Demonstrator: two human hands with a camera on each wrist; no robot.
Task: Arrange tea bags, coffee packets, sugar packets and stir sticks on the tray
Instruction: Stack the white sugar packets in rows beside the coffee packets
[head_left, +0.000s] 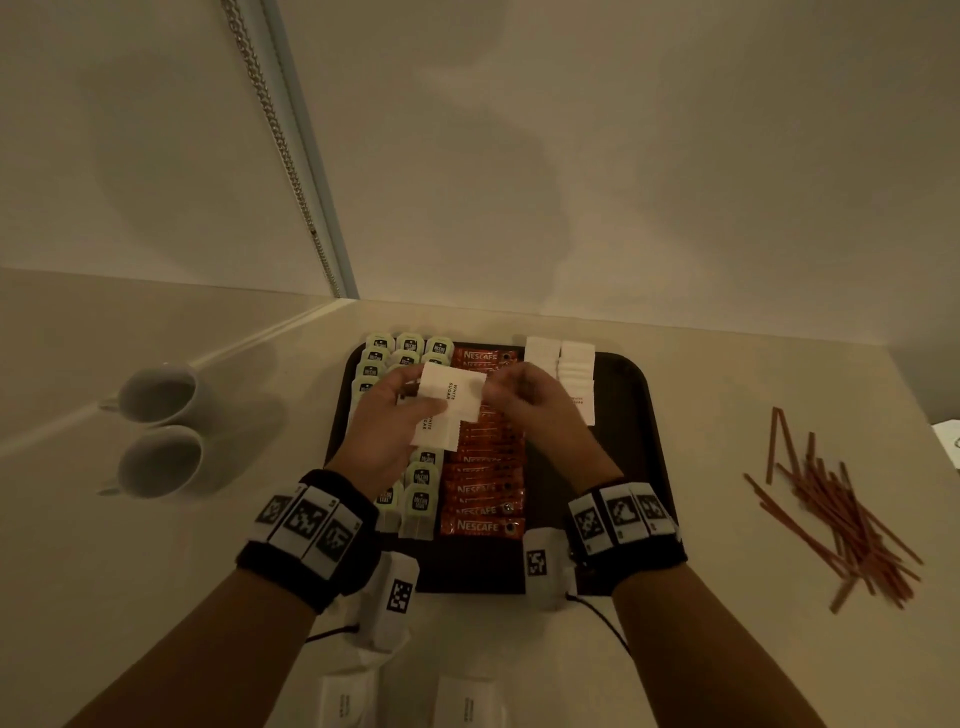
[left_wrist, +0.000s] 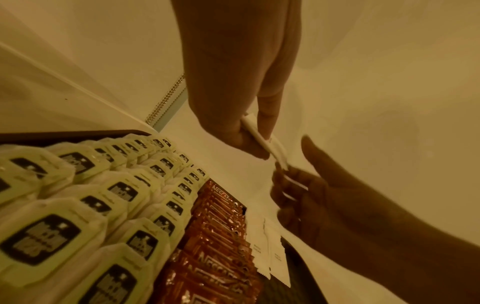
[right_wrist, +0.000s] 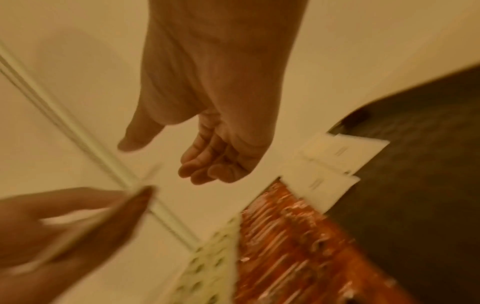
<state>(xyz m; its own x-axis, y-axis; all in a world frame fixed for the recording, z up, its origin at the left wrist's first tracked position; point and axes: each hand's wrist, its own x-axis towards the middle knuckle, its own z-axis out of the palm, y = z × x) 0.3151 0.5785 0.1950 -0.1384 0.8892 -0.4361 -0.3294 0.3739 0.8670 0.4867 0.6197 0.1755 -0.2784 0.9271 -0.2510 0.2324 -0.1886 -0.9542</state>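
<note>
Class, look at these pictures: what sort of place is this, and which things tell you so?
Probably a hotel-style drinks station: a dark tray of green-tagged tea bags and orange Nescafe coffee sachets, beside two white cups.

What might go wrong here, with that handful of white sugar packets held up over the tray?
The left hand holds several loose white paper sugar packets above the dark rectangular tray; one may slip onto the orange coffee sachets and upset the rows. The right hand reaches in without gripping, so a handover could fumble. Its wrist, swinging outward, might scatter the brown stir sticks.
</note>
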